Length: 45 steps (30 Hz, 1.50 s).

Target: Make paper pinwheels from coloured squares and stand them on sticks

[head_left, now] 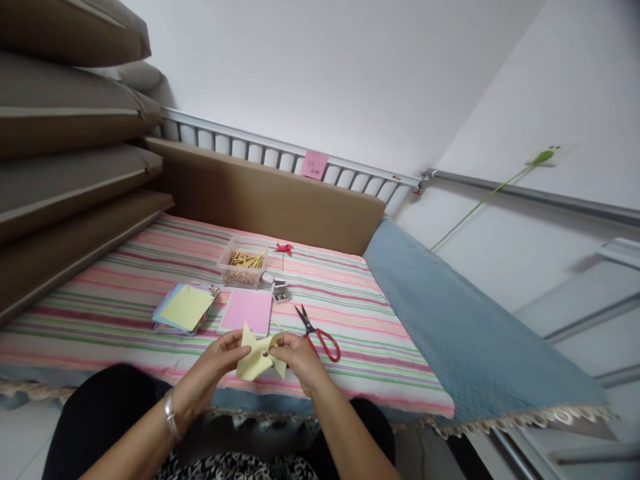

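Fingers [245, 351] pinching on both sides: my left hand [218, 360] holds the pinwheel [251, 367] by its left side, my right hand [299, 360] grips near its pin [265, 355]. I've got it above the cloth [385, 353], scissors [311, 329] just right, pink paper [249, 309] beyond, sticks [246, 261] farther back.

Soft, diffuse light; edges stretched, softened.

I make out the pinwheel [251, 367] as smooth, matt paper, like the stack [184, 308] and the pink sheets [246, 311]. From here, the box [237, 279] reads as clear, glossy plastic, the sticks [247, 261] as dull wood. The scissors [311, 329] have metal blades; the striped cloth [357, 327] looks matt, the bracelet [171, 415] polished metal.
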Motion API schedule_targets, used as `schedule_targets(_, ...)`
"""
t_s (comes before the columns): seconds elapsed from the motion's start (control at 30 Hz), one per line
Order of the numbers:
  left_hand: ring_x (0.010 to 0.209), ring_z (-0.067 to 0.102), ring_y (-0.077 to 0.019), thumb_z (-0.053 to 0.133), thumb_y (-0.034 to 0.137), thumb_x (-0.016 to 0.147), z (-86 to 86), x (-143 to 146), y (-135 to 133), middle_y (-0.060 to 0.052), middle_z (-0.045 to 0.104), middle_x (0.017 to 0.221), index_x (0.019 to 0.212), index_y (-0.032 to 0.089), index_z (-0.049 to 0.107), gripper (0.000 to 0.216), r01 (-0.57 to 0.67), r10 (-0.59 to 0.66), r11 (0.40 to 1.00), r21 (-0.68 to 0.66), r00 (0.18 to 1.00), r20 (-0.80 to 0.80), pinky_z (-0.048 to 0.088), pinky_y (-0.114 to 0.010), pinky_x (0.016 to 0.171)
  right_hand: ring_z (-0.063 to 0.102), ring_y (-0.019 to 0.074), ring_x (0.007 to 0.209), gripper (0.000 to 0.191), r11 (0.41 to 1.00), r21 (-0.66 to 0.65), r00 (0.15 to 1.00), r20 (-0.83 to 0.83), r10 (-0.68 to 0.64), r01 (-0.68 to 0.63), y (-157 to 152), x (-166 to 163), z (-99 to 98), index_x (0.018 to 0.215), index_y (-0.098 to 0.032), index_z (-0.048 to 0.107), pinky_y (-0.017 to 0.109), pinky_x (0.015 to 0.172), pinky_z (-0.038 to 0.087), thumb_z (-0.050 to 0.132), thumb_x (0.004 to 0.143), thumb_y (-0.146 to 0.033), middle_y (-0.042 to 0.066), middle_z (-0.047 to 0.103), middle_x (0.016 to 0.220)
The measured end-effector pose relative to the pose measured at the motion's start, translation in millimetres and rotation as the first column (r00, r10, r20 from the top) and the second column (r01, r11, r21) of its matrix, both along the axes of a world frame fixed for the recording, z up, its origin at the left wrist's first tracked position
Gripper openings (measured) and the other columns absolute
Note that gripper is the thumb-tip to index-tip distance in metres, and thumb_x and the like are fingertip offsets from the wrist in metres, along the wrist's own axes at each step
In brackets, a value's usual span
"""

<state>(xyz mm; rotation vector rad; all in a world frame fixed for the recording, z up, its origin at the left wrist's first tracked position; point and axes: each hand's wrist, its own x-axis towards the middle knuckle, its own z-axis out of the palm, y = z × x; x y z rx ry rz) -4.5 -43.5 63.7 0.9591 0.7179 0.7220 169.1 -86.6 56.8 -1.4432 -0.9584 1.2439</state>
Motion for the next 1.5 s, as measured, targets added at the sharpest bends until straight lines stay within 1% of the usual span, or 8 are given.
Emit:
schedule_targets(0.23, 0.062, 0.056, -0.0162, 0.075, 0.03, 0.055, -7.8, 8, 20, -0.003, 0.067, 0.066, 0.075, 0.013, 0.069, 0.027, 0.34, -0.298, 0.926, 0.166, 0.926, -0.234, 0.039, -0.026, 0.063, 0.048, 0.0096, 0.053, 0.012, 0.958, -0.127, 0.909, 0.305, 0.284, -0.256, 9, 4, 9.2, 0.062, -0.016, 0.067, 0.02, 0.05, 0.033, 0.061, 0.054, -0.011, -0.004, 0.058, 0.055)
schedule_targets(0.53, 0.051, 0.055, -0.0155, 0.072, 0.036, 0.055, -21.9, 9, 22, -0.002, 0.066, 0.056, 0.064, 0.011, 0.069, 0.026, 0.333, -0.275, 0.936, 0.113, 0.894, -0.355, 0.036, -0.024, 0.053, 0.045, 0.0092, 0.053, 0.005, 0.944, -0.146, 0.77, 0.549, 0.325, -0.294, 19, 2, 14.6, 0.059, -0.016, 0.064, 0.019, 0.049, 0.03, 0.066, 0.055, -0.013, -0.007, 0.052, 0.052)
schedule_targets(0.67, 0.057, 0.061, -0.0203, 0.073, 0.035, 0.052, -21.8, 11, 23, -0.007, 0.071, 0.063, 0.07, 0.01, 0.071, 0.031, 0.275, -0.248, 0.96, 0.045, 0.916, -0.314, 0.042, -0.028, 0.058, 0.054, 0.0123, 0.066, 0.019, 0.96, -0.065, 0.758, 0.6, 0.255, -0.271, 21, -3, 24.1, 0.077, -0.019, 0.067, 0.02, 0.059, 0.038, 0.066, 0.059, -0.012, -0.003, 0.062, 0.072)
schedule_targets(0.77, 0.056, 0.061, -0.0204, 0.074, 0.037, 0.05, -27.2, 11, 25, -0.007, 0.071, 0.062, 0.069, 0.01, 0.071, 0.033, 0.138, -0.131, 0.99, 0.007, 0.954, -0.27, 0.043, -0.028, 0.058, 0.056, 0.0146, 0.083, 0.03, 0.98, 0.118, 0.741, 0.67, 0.04, -0.16, 14, -8, 29.0, 0.098, -0.02, 0.062, 0.024, 0.075, 0.041, 0.058, 0.069, -0.012, 0.002, 0.062, 0.091)
schedule_targets(0.87, 0.058, 0.06, -0.0199, 0.074, 0.037, 0.049, -30.7, 11, 24, -0.006, 0.071, 0.063, 0.07, 0.011, 0.071, 0.033, 0.001, 0.0, 1.0, 0.006, 0.971, -0.239, 0.043, -0.028, 0.06, 0.055, 0.0161, 0.087, 0.019, 0.944, 0.318, 0.641, 0.744, -0.187, -0.093, 3, -15, 26.1, 0.09, -0.02, 0.064, 0.026, 0.079, 0.039, 0.054, 0.076, -0.012, 0.003, 0.061, 0.089)
schedule_targets(1.03, 0.059, 0.059, -0.019, 0.072, 0.033, 0.052, -32.2, 14, 16, -0.004, 0.07, 0.064, 0.071, 0.012, 0.07, 0.028, -0.106, 0.106, 0.994, 0.012, 0.979, -0.175, 0.043, -0.028, 0.06, 0.052, 0.0191, 0.085, 0.014, 0.908, 0.393, 0.438, 0.848, -0.297, -0.145, -14, -28, 20.3, 0.086, -0.022, 0.064, 0.031, 0.076, 0.037, 0.057, 0.078, -0.013, 0.003, 0.06, 0.085)
schedule_targets(1.13, 0.061, 0.06, -0.0198, 0.071, 0.031, 0.055, -35.3, 15, 13, -0.004, 0.07, 0.065, 0.073, 0.012, 0.068, 0.026, -0.13, 0.128, 0.991, -0.006, 0.983, -0.131, 0.043, -0.028, 0.06, 0.05, 0.0186, 0.088, 0.016, 0.855, 0.508, 0.413, 0.805, -0.425, -0.11, -21, -31, 25.2, 0.093, -0.022, 0.062, 0.032, 0.08, 0.036, 0.052, 0.083, -0.014, 0.004, 0.06, 0.091)
schedule_targets(1.5, 0.065, 0.061, -0.0191, 0.072, 0.029, 0.057, -23.6, 21, 0, -0.005, 0.072, 0.069, 0.077, 0.012, 0.07, 0.026, -0.137, 0.136, 0.99, -0.025, 0.99, -0.02, 0.043, -0.028, 0.065, 0.049, 0.0209, 0.087, 0.007, 0.94, 0.31, 0.316, 0.914, -0.254, -0.142, -19, -39, 8.3, 0.085, -0.023, 0.062, 0.033, 0.077, 0.034, 0.061, 0.079, -0.02, 0.003, 0.059, 0.087)
